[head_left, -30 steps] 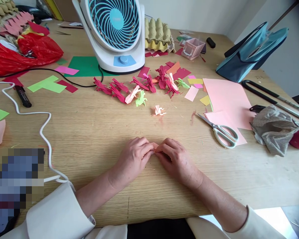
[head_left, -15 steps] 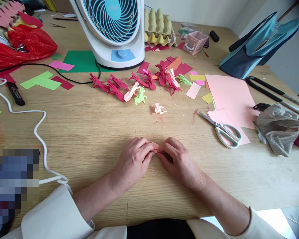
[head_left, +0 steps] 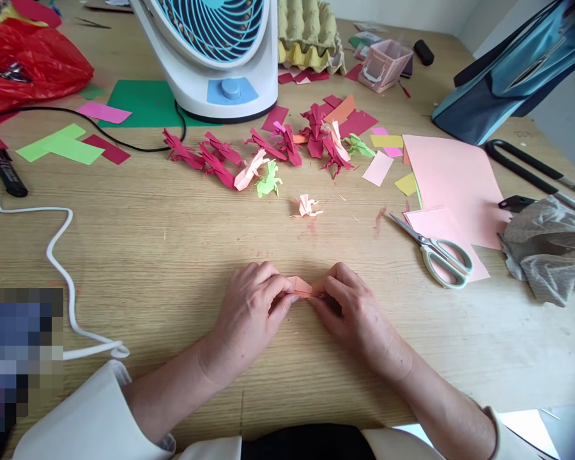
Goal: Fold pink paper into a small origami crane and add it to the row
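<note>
In the lower middle of the frame, the left hand (head_left: 249, 306) and the right hand (head_left: 361, 313) face each other just above the counter (head_left: 186, 268), each closed to a narrow pinch on one small folded salmon paper (head_left: 301, 287). The paper lies between the fingertips, its long axis running roughly left to right and dipping slightly toward the right. The left hand covers its left end; the right hand grips only the right tip (how its layers lie under the fingers, I cannot tell). So the paper is to the right of the left hand and to the left of the right hand, with neither hand clearly nearer.

Farther up, near the center, sits a small pale pink folded figure (head_left: 306, 206), directly beyond the paper. Right of center, scissors (head_left: 425, 243) lie partly on pink paper, blades pointing to the upper left. Beyond, dark red folded figures (head_left: 216, 167) spread across the upper middle, and behind them stands a white fan (head_left: 268, 92).
</note>
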{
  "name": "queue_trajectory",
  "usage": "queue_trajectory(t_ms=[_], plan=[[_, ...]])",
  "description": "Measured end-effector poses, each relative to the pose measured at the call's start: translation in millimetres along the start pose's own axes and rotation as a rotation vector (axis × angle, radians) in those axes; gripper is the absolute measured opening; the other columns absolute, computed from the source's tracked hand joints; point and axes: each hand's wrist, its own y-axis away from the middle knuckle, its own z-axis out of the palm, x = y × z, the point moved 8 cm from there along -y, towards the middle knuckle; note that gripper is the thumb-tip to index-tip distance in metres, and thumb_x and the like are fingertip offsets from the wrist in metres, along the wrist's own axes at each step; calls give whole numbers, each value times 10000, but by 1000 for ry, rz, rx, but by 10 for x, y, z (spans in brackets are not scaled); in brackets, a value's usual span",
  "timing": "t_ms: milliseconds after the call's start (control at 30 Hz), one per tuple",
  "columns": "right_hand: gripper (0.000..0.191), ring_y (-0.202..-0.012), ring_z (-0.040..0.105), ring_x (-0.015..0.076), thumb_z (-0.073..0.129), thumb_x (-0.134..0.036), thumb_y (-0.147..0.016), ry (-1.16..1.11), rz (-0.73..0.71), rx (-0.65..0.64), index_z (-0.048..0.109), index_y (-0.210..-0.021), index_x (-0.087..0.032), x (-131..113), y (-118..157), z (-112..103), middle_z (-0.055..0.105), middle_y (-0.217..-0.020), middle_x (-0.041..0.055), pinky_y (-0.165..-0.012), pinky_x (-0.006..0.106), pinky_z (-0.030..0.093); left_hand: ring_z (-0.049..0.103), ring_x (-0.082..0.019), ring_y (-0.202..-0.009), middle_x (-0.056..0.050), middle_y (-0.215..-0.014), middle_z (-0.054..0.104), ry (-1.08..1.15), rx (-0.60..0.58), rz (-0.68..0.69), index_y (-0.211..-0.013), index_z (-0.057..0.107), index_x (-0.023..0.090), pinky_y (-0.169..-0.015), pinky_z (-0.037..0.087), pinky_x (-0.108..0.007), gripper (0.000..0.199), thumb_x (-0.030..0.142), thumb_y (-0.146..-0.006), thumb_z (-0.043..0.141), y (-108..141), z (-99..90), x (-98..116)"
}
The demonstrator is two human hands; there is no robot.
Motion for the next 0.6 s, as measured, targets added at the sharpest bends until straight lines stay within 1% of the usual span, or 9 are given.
queue_trajectory(t_ms=[167,300,467,600], plan=[[108,-786,532,187,621,-165,-898,46,54,-43,616,-793,-191,44,25,-19,554,-849,50,-728,342,416,562,-202,-865,-19,-865,632,12,-28,-32,-864,682,220,-806,429,-378,69,214,-904,626,-18,16,-19],[105,-764,536,180,625,-198,-903,114,69,-53,619,-798,-203,73,47,-32,567,-846,37,-731,355,377,563,-197,-865,-4,-854,637,34,-3,-41,-861,697,247,-794,414,-370,116,148,-870,638,-41,-1,-8],[102,-758,540,176,626,-181,-889,122,54,-23,604,-792,-204,59,49,-46,571,-841,33,-720,345,377,563,-198,-853,-10,-823,623,4,3,-64,-773,664,215,-781,410,-367,99,132,-825,649,-69,13,-15],[49,-801,554,189,628,-173,-889,81,17,-12,623,-851,-205,-17,31,-14,587,-871,46,-732,341,400,565,-194,-821,-7,-796,616,-29,14,-72,-741,642,211,-775,412,-368,98,151,-817,657,-76,29,-31]])
